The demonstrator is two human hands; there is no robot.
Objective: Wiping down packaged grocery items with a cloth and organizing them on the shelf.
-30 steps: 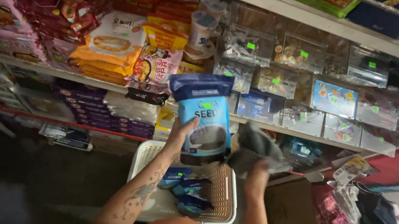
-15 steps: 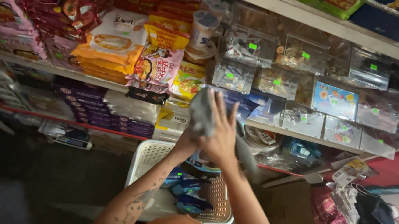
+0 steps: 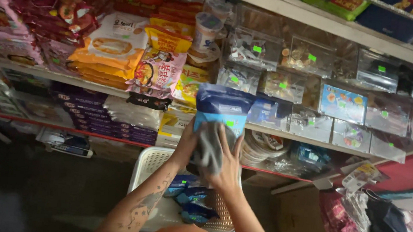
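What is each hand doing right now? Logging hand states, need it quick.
Left hand: closed on the blue pouch, holding it up.
Right hand: pressing a grey cloth against the pouch.

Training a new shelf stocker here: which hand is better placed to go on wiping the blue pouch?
Probably the right hand: it presses the grey cloth flat against the blue pouch. The left hand grips the pouch's side, steadying it above the white basket.
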